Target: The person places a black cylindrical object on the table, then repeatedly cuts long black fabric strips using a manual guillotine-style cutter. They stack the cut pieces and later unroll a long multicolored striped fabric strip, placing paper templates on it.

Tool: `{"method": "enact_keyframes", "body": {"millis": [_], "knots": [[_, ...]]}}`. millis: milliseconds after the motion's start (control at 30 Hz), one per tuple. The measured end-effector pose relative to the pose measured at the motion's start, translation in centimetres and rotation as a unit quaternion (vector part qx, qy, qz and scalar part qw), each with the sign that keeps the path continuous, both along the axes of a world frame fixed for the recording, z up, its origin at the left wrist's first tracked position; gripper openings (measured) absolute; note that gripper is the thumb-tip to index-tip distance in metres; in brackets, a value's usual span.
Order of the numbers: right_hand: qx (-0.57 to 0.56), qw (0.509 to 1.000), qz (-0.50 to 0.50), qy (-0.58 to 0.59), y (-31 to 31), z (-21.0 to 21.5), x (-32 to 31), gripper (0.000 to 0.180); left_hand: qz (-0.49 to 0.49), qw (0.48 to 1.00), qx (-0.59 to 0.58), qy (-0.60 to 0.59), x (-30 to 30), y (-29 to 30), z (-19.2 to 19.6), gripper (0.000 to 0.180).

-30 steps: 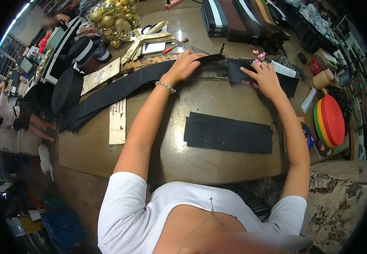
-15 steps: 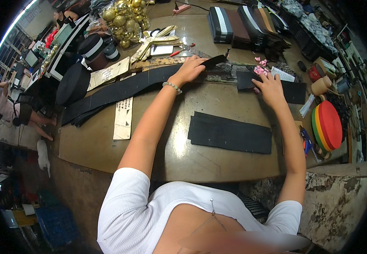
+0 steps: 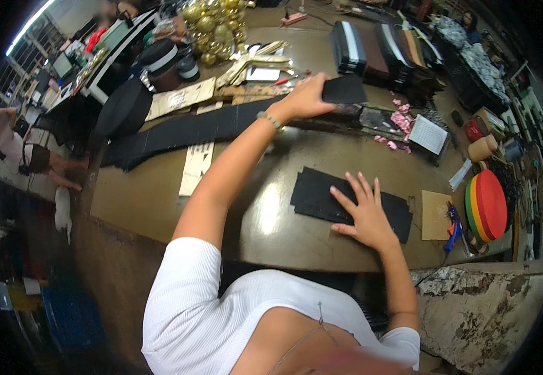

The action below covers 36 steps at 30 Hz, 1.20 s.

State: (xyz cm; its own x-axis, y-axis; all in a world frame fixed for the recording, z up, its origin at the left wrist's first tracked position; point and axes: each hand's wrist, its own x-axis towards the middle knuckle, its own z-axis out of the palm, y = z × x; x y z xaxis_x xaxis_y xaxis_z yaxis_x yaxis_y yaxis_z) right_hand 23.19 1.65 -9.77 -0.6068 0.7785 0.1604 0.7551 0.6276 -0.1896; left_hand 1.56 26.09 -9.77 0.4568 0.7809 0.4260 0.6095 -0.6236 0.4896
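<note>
A long black strip of fabric-like material (image 3: 215,123) runs across the far side of the table from the left. My left hand (image 3: 309,99) is closed on it near its right end, with the thumb toward me and the strip's end jutting out past the fingers. Nearer to me lies a low stack of cut black pieces (image 3: 315,192), their edges slightly out of line. My right hand (image 3: 365,215) rests on this stack with its fingers spread, holding nothing.
Rolled black strips (image 3: 123,107) stand at the left behind the long strip. Pink scraps (image 3: 401,119) and a white card (image 3: 428,134) lie at the far right. Closer on the right are a tan square (image 3: 435,215), a blue glue gun (image 3: 453,228) and a red-yellow-green roll (image 3: 489,206).
My right hand has come toward me from the far right with a black piece, which now lies on the stack. My left hand has shifted slightly right, and more of the strip's end shows.
</note>
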Motion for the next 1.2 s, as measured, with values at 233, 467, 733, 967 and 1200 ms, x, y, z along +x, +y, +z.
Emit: {"method": "enact_keyframes", "body": {"millis": [233,467,733,967,1200], "knots": [[-0.134,0.976,0.127,-0.112,7.5,1.5,-10.2,0.048,-0.021,0.967,0.112,0.229,5.5,-5.7,4.5,0.064],[0.308,0.939,-0.009,-0.152,16.5,0.9,-9.0,0.035,0.024,0.968,0.243,0.058,6.6,-11.0,5.7,0.075],[0.39,0.903,0.052,-0.172,18.6,8.4,3.0,0.023,0.016,0.976,0.217,-0.002,1.1,-6.2,1.0,0.071],[0.243,0.955,-0.006,-0.169,21.8,7.9,8.2,0.049,-0.033,0.979,0.197,0.035,2.4,-0.3,0.8,0.045],[0.186,0.978,0.018,-0.088,24.0,3.5,9.9,0.045,-0.008,0.988,0.132,0.084,2.1,1.3,-0.8,0.042]]}}
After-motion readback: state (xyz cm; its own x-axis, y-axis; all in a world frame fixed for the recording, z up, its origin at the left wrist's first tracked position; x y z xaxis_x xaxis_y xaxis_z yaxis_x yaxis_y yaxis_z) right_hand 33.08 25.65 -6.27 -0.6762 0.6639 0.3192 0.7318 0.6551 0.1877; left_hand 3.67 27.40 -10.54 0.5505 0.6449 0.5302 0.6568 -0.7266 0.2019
